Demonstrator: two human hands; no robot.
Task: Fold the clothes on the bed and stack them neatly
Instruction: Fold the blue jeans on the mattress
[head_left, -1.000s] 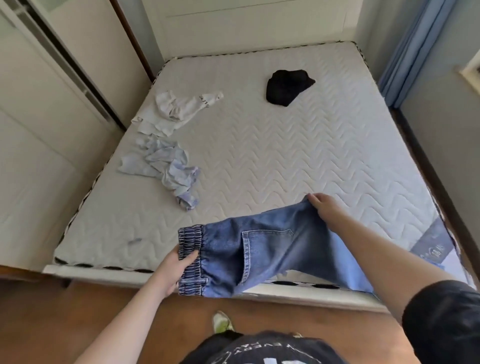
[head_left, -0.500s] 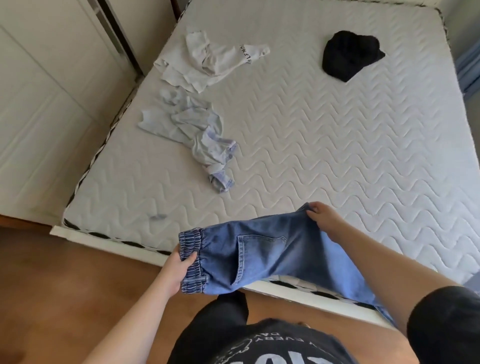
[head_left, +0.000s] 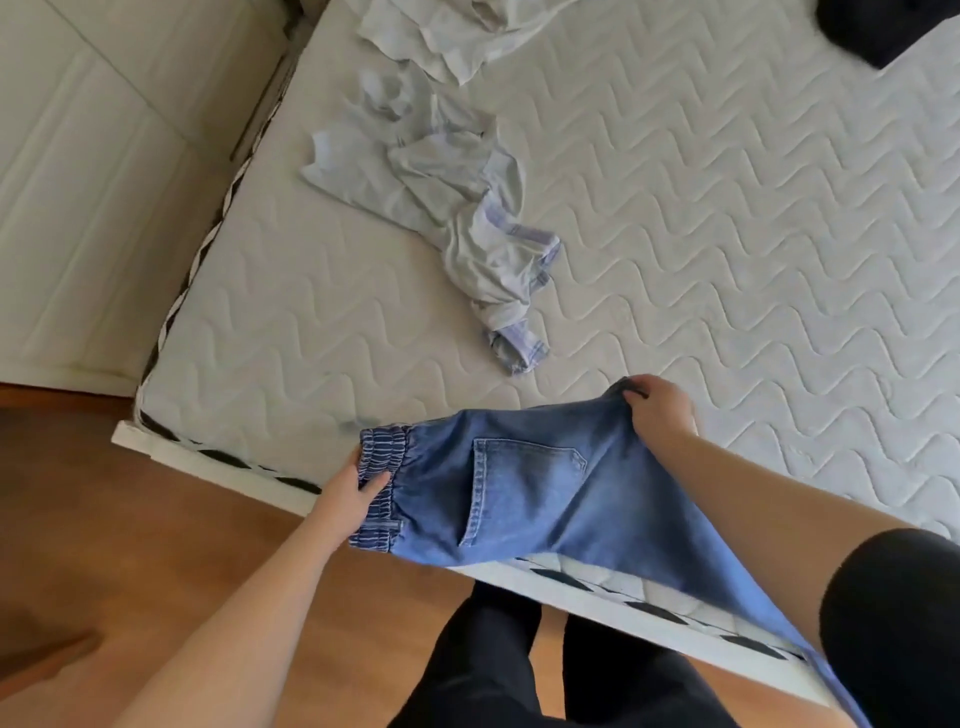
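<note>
Blue jeans with an elastic waistband are held stretched over the near edge of the bed. My left hand grips the waistband at its left end. My right hand pinches the denim at the far upper edge, above the mattress. One leg trails down to the lower right under my right arm. A crumpled pale blue-grey garment lies on the mattress beyond the jeans. A white garment lies further back, cut off by the top edge. A black garment shows at the top right corner.
The quilted white mattress spreads wide to the right. A white wardrobe stands along the bed's left side. Wooden floor lies below the bed's near edge, with my black trouser legs at the bottom.
The view has tilted down and closer to the bed, pushing the far garments toward the top edge. Both hands keep the same hold on the jeans, which stay stretched over the bed's near edge.
</note>
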